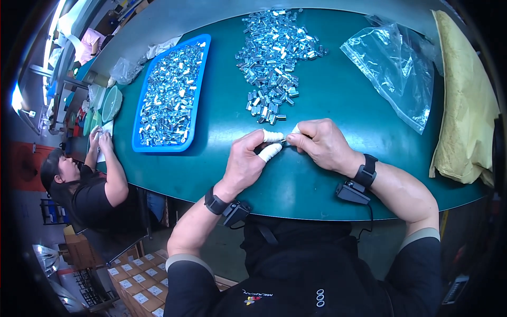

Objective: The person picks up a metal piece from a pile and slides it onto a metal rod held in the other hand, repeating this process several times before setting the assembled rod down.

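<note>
Where the near tip of the metal heap (pixel 272 58) points toward the person, the left hand (pixel 245 159) and the right hand (pixel 326 145) meet at their fingertips, both clamped on one small piece (pixel 284 142) — a bit of metal mostly hidden by the fingers. That puts the piece just on the near side of the heap, over the green surface (pixel 311 195). White wrap (pixel 270 152) covers the thumb and a finger of the left hand, and a little shows on a fingertip of the right hand. Each wrist wears a black strap (pixel 365 171) with a small black box (pixel 353 192) beside it.

To the left of the heap stands a blue tray (pixel 158 148), filled with loose, silvery pieces much like those in the heap. Right of the heap, a clear plastic bag (pixel 398 74) lies flat, and farther right from it is a tan sack (pixel 465 105) — wrinkled and bulging. Well left of the heap, past the tray, are a pale green bowl (pixel 112 104) and a co-worker (pixel 95 185) in a black top, hands raised and close together at the surface's edge.
</note>
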`<state>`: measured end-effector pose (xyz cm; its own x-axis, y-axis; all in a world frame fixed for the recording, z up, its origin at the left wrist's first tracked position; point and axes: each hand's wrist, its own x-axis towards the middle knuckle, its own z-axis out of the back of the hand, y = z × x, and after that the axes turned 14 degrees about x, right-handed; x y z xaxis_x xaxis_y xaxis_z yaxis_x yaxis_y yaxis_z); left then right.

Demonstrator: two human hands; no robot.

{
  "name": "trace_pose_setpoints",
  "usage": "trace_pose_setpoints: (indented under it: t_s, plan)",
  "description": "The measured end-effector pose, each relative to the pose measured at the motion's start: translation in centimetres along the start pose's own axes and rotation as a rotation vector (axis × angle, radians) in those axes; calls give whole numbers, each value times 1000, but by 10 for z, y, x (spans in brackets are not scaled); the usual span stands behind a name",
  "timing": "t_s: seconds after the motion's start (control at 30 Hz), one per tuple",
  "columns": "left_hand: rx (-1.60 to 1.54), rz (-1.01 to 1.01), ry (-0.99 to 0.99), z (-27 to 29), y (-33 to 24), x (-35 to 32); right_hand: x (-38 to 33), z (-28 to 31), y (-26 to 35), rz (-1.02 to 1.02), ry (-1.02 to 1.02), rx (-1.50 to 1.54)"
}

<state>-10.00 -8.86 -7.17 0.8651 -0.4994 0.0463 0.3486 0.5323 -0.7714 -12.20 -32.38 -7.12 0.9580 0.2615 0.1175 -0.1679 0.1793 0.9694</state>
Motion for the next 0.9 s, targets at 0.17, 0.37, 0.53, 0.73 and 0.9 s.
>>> trace_pose_setpoints:
  t_s: [0.17,0.37,0.53,0.73,0.9]
  plan:
    - [-19,-31,-40,-2,-2,1,-2,-2,2,-37,-7,36]
    - [-46,-12,-88,-2,-9,0,-4,-1,-4,-1,-73,142]
    - [168,-48,-292,46,6,14,-3,3,-10,-23,-144,268]
    - [670,60,-608,161,46,57,-3,1,-7,-27,-144,324]
    - [600,-142,-409,120,30,62,-3,-2,-10,-9,-201,362]
